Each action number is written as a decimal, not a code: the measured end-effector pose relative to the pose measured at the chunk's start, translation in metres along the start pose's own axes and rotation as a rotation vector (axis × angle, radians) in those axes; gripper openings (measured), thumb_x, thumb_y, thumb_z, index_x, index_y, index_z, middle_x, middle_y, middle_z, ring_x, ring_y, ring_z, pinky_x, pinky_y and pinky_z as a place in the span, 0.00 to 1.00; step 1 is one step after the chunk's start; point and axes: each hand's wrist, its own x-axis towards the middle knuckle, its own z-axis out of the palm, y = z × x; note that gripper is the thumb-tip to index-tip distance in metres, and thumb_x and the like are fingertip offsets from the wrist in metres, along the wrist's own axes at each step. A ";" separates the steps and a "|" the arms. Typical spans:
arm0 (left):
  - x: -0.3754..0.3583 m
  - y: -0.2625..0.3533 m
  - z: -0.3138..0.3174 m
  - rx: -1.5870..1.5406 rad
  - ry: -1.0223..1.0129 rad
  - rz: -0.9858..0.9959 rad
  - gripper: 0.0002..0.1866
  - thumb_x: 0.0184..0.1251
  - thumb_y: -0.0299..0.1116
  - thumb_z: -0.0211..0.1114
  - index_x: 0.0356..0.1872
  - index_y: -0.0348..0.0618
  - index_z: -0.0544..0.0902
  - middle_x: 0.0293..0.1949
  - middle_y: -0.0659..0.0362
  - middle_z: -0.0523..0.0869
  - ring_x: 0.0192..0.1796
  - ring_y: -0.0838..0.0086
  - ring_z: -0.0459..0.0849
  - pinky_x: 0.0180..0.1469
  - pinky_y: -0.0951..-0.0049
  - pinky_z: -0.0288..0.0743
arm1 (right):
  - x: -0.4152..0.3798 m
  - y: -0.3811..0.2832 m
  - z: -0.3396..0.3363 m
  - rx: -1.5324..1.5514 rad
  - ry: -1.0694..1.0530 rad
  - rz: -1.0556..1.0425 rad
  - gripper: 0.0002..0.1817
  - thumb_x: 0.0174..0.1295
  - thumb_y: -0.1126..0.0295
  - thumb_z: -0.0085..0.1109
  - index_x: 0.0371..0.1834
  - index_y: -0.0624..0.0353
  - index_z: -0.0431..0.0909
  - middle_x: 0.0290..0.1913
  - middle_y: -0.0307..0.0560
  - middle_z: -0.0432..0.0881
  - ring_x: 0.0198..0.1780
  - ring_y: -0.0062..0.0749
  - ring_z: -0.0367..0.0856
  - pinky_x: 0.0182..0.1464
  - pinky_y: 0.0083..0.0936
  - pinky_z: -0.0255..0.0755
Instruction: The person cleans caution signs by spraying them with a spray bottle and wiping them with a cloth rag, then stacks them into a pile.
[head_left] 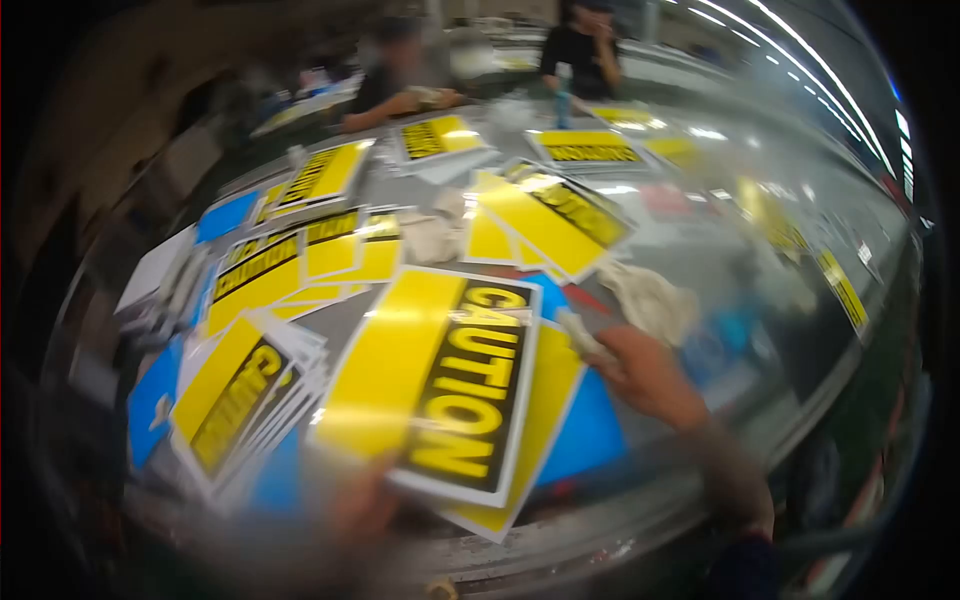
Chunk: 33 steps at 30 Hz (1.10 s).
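A yellow and black CAUTION sign (pixel 435 380) with a white border lies over another yellow sign (pixel 560 375) and blue sheets (pixel 590 430) at the table's near side. My left hand (pixel 365 500), smeared by motion, grips the upper sign at its near left edge. My right hand (pixel 650 375) is closed around a small whitish cloth (pixel 580 335), just off the sign's right edge. Beside the signs, past my right hand, rests a crumpled beige cloth (pixel 650 300). To the left is a fanned stack of CAUTION signs (pixel 235 400).
More stacks of yellow signs (pixel 550 215) cover the table's middle and far side. A second beige cloth (pixel 430 235) lies among them. A blue bottle (pixel 563 100) stands at the back. Two people (pixel 585 50) are across the table. Glossy plastic (pixel 740 200) spreads over the right side.
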 end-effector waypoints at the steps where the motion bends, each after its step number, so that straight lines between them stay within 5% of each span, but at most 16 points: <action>1: 0.001 0.000 -0.013 -0.025 -0.003 0.008 0.25 0.84 0.36 0.62 0.74 0.33 0.76 0.70 0.47 0.85 0.70 0.55 0.85 0.75 0.49 0.78 | -0.023 0.003 -0.003 -0.140 0.094 -0.121 0.19 0.75 0.57 0.68 0.59 0.60 0.86 0.57 0.58 0.89 0.53 0.57 0.88 0.58 0.39 0.80; 5: -0.005 -0.006 -0.010 -0.047 -0.036 0.060 0.26 0.82 0.35 0.63 0.76 0.35 0.74 0.68 0.48 0.86 0.70 0.55 0.86 0.74 0.50 0.80 | -0.093 -0.041 -0.045 0.239 0.591 0.376 0.18 0.65 0.70 0.75 0.55 0.63 0.83 0.53 0.53 0.86 0.55 0.44 0.86 0.61 0.36 0.78; 6: -0.007 -0.009 -0.013 -0.033 -0.035 -0.006 0.26 0.82 0.34 0.63 0.75 0.36 0.74 0.68 0.48 0.86 0.69 0.56 0.87 0.74 0.51 0.81 | -0.128 -0.009 -0.049 0.129 0.860 0.325 0.19 0.69 0.70 0.71 0.59 0.64 0.79 0.60 0.51 0.82 0.61 0.36 0.81 0.67 0.36 0.73; 8: -0.004 -0.007 -0.010 -0.021 -0.069 -0.062 0.23 0.83 0.34 0.64 0.72 0.36 0.75 0.67 0.49 0.87 0.67 0.58 0.88 0.72 0.53 0.83 | -0.147 0.023 -0.079 0.189 1.281 0.201 0.27 0.77 0.62 0.66 0.70 0.64 0.68 0.72 0.51 0.73 0.73 0.35 0.72 0.77 0.36 0.62; 10: 0.001 -0.011 -0.016 -0.049 -0.031 -0.151 0.21 0.84 0.32 0.63 0.71 0.36 0.76 0.65 0.50 0.87 0.66 0.59 0.88 0.71 0.54 0.84 | -0.146 0.057 -0.113 0.109 1.100 0.372 0.41 0.78 0.55 0.66 0.85 0.64 0.58 0.84 0.56 0.64 0.85 0.44 0.63 0.85 0.43 0.54; 12: 0.001 -0.012 -0.009 -0.067 -0.023 -0.189 0.21 0.85 0.30 0.64 0.72 0.34 0.74 0.67 0.48 0.84 0.69 0.60 0.85 0.72 0.53 0.83 | -0.123 0.114 -0.124 -0.263 0.813 0.454 0.33 0.77 0.59 0.67 0.77 0.65 0.67 0.72 0.57 0.74 0.76 0.44 0.73 0.77 0.41 0.65; 14: -0.001 -0.010 -0.012 -0.081 -0.053 -0.202 0.22 0.85 0.30 0.63 0.73 0.34 0.73 0.69 0.48 0.83 0.70 0.59 0.84 0.73 0.50 0.82 | -0.082 0.092 -0.127 0.170 0.656 0.425 0.30 0.76 0.61 0.67 0.75 0.66 0.72 0.60 0.54 0.86 0.65 0.40 0.85 0.69 0.34 0.76; 15: -0.002 -0.010 -0.016 -0.084 -0.066 -0.216 0.23 0.85 0.30 0.63 0.73 0.34 0.73 0.69 0.48 0.82 0.71 0.59 0.84 0.74 0.49 0.81 | -0.077 0.089 -0.131 0.664 0.456 0.431 0.38 0.77 0.57 0.67 0.83 0.66 0.66 0.61 0.53 0.85 0.67 0.36 0.84 0.71 0.32 0.74; 16: 0.000 -0.012 -0.023 -0.100 -0.087 -0.231 0.24 0.85 0.29 0.63 0.75 0.34 0.72 0.70 0.48 0.82 0.72 0.57 0.83 0.76 0.46 0.79 | -0.060 0.071 -0.129 0.646 0.495 0.324 0.29 0.76 0.59 0.66 0.73 0.66 0.76 0.45 0.42 0.87 0.46 0.26 0.86 0.53 0.25 0.78; 20: 0.013 -0.036 -0.066 0.263 -0.263 -0.003 0.27 0.79 0.23 0.63 0.76 0.33 0.71 0.70 0.46 0.82 0.72 0.55 0.84 0.75 0.45 0.79 | -0.015 0.035 -0.114 0.620 0.351 0.311 0.17 0.75 0.63 0.69 0.57 0.65 0.87 0.32 0.34 0.81 0.33 0.20 0.78 0.39 0.23 0.73; 25: 0.004 -0.014 -0.040 0.117 -0.084 -0.132 0.28 0.74 0.18 0.63 0.75 0.32 0.71 0.69 0.46 0.83 0.71 0.54 0.85 0.72 0.47 0.84 | -0.002 -0.088 -0.099 0.468 -0.120 0.161 0.12 0.72 0.66 0.70 0.51 0.63 0.88 0.32 0.40 0.85 0.33 0.23 0.81 0.37 0.28 0.75; 27: 0.006 -0.019 -0.047 0.296 -0.175 -0.005 0.28 0.74 0.18 0.62 0.74 0.32 0.72 0.70 0.46 0.83 0.71 0.54 0.85 0.72 0.47 0.84 | -0.010 -0.121 -0.082 0.482 -0.357 0.032 0.11 0.69 0.66 0.71 0.47 0.62 0.87 0.33 0.48 0.88 0.34 0.27 0.85 0.39 0.32 0.78; 30: 0.003 -0.023 -0.052 0.390 -0.275 0.030 0.28 0.74 0.17 0.61 0.75 0.33 0.72 0.70 0.46 0.83 0.72 0.54 0.84 0.73 0.48 0.84 | -0.024 -0.146 -0.047 0.286 -0.428 -0.038 0.12 0.68 0.64 0.71 0.43 0.62 0.87 0.32 0.49 0.87 0.35 0.29 0.89 0.40 0.33 0.80; 33: -0.007 -0.005 -0.026 0.142 -0.115 -0.173 0.28 0.74 0.16 0.61 0.74 0.33 0.73 0.69 0.46 0.84 0.71 0.55 0.85 0.73 0.49 0.84 | -0.005 -0.136 -0.057 0.300 -0.226 0.489 0.13 0.69 0.62 0.72 0.42 0.62 0.88 0.29 0.48 0.87 0.31 0.28 0.88 0.38 0.34 0.80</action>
